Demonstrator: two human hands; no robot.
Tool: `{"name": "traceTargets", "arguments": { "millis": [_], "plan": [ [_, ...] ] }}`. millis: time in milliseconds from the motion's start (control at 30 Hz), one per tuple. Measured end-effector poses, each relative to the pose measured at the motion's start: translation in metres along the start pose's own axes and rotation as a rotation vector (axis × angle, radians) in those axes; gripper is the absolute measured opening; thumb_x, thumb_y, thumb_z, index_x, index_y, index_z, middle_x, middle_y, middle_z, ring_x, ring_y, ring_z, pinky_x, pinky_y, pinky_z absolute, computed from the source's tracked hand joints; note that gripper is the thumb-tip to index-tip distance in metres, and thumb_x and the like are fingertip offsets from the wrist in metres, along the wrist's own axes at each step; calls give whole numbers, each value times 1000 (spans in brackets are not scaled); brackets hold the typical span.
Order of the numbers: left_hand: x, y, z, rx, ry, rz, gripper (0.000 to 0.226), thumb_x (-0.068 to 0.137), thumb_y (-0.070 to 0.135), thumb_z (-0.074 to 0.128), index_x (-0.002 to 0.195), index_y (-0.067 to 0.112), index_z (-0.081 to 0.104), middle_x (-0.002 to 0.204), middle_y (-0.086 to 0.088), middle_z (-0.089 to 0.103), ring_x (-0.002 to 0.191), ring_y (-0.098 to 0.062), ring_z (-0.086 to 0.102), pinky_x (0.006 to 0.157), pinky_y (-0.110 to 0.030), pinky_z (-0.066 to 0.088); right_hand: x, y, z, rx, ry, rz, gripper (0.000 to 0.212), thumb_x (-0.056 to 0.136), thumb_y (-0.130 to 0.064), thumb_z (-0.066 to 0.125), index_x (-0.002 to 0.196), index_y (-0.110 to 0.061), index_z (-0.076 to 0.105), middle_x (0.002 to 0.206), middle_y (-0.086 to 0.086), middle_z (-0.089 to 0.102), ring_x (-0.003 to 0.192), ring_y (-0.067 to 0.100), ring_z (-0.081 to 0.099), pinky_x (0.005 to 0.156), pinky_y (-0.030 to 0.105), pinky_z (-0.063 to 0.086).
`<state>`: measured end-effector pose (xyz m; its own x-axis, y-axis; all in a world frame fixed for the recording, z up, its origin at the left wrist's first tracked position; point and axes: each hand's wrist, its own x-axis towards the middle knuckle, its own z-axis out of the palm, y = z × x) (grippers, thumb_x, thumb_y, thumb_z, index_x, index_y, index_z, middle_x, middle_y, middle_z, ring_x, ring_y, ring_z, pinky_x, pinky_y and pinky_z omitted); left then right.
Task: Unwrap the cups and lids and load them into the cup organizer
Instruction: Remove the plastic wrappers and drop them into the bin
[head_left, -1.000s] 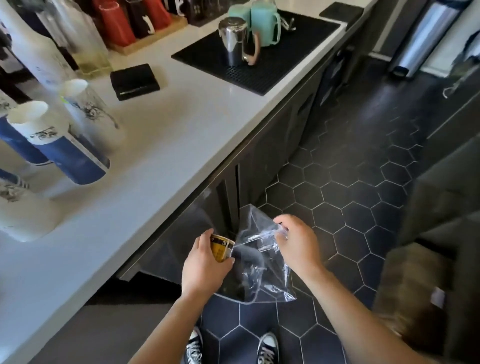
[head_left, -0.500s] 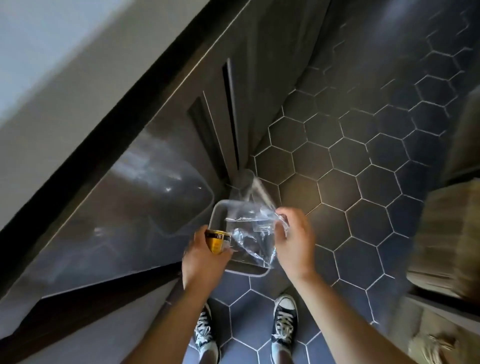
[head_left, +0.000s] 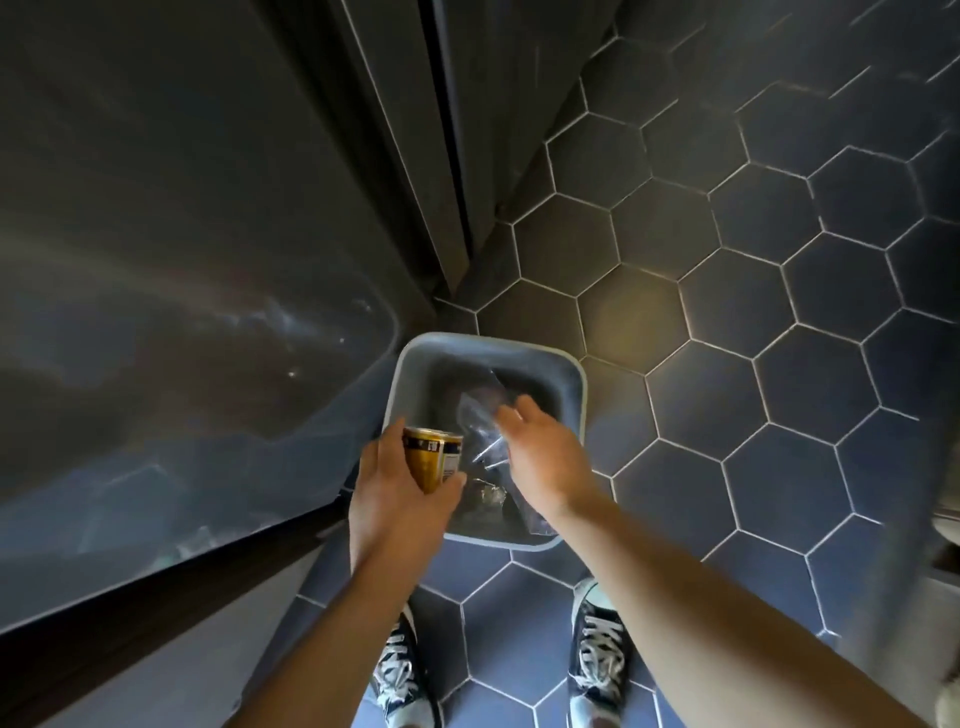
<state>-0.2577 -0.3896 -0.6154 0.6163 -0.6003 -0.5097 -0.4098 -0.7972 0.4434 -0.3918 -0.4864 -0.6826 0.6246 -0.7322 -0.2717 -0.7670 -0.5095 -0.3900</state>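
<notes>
While L hand (head_left: 395, 499) grips gold-navy paper cup (head_left: 434, 460), I've R hand (head_left: 543, 460), fingers wide, over grey square plastic bin (head_left: 488, 344), prob. ditching clear plastic wrapper (head_left: 478, 415).

Head view, straight down, near floor (head_left: 779, 312)

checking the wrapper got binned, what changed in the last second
The right hand has let go of the clear plastic wrap, which now lies in the grey bin; its fingers are spread above it. The view has tilted down to the floor. The left hand still grips the gold cup.
</notes>
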Motion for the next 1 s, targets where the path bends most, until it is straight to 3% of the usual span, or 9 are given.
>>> {"name": "traceTargets", "arguments": {
  "millis": [133, 233, 333, 433, 533, 633, 800, 1000],
  "plan": [
    [22, -1, 26, 35, -12, 28, 93, 79, 46, 79, 154, 32, 26, 149, 1, 46, 126, -26, 56, 97, -45, 51, 28, 12, 14, -57, -47, 65, 41, 90, -9, 60, 130, -11, 52, 114, 17, 59, 96, 36, 67, 70, 42, 55],
    [41, 1, 46, 77, -20, 24, 95, 79, 48, 79, 156, 29, 26, 150, -1, 48, 129, -28, 54, 98, -44, 49, 41, 17, 20, -176, -91, 78, 35, 91, -18, 61, 125, -13, 55, 108, 13, 66, 93, 34, 69, 62, 37, 49],
    [54, 2, 62, 105, -40, 17, 95, 79, 48, 79, 155, 26, 26, 149, -5, 49, 128, -30, 54, 101, -45, 48, 48, 26, 24, -230, -177, 109, 30, 89, -17, 62, 119, -16, 60, 99, 7, 74, 89, 32, 72, 65, 36, 50],
    [57, 0, 72, 142, -76, 24, 94, 81, 46, 77, 155, 24, 25, 149, -7, 48, 128, -31, 54, 102, -45, 47, 50, 30, 25, -235, -154, 102, 31, 91, -18, 60, 122, -15, 57, 97, 8, 74, 88, 33, 72, 62, 35, 46],
    [56, -2, 74, 163, -91, 12, 95, 81, 46, 77, 156, 23, 24, 149, -8, 47, 128, -32, 53, 102, -44, 47, 49, 26, 21, -192, -146, 73, 37, 93, -19, 58, 129, -12, 50, 98, 11, 72, 89, 33, 71, 65, 40, 53],
    [56, -2, 72, 177, -89, 2, 95, 81, 47, 77, 155, 21, 24, 149, -9, 47, 128, -33, 54, 101, -45, 48, 47, 22, 15, -162, -137, 64, 38, 94, -20, 57, 130, -12, 48, 110, 13, 67, 100, 34, 65, 66, 39, 48],
    [53, 1, 67, 231, -82, 14, 92, 84, 48, 74, 155, 21, 22, 149, -10, 47, 126, -33, 55, 97, -47, 51, 39, 19, 8, -112, -81, 11, 56, 88, -22, 69, 139, -13, 46, 132, 13, 54, 116, 32, 53, 90, 38, 50],
    [48, 9, 68, 267, -80, 72, 84, 89, 46, 69, 154, 21, 22, 147, -12, 45, 122, -34, 57, 93, -44, 53, 24, 18, 1, -76, -64, -47, 54, 88, -28, 65, 139, -14, 51, 140, 11, 51, 129, 32, 45, 103, 42, 45]
  ]
}}
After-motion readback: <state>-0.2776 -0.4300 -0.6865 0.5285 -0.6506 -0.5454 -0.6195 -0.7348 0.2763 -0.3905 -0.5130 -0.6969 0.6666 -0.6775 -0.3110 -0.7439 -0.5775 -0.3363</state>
